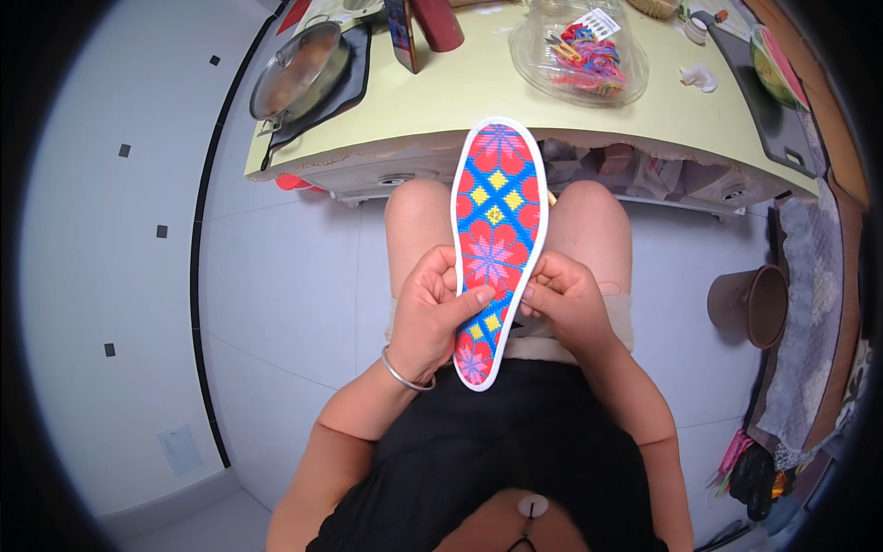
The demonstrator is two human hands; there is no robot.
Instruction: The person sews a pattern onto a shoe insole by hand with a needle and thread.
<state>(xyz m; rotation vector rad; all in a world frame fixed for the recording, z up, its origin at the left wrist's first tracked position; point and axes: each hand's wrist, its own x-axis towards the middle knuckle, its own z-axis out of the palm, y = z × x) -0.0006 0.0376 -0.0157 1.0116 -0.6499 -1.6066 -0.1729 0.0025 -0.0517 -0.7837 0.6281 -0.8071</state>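
An embroidered insole point(492, 250) is held up over my lap, its patterned face toward me. It has a white rim and a stitched design of red and pink flowers, blue bands and yellow diamonds. My left hand point(432, 308) grips its left edge, thumb lying across the pattern and fingers behind. My right hand point(563, 299) pinches the right edge at about the same height, thumb and fingers pressed together. Whether the right fingers also hold a needle or thread cannot be made out. The insole's back is hidden.
On the pale yellow table point(441, 97) ahead stand a lidded pan point(303, 74), a propped phone point(402, 37) and a clear plastic container point(581, 60) of colourful thread. A crumpled tissue point(699, 78) and a watermelon piece point(777, 69) lie right. A brown bin point(750, 305) stands on the floor.
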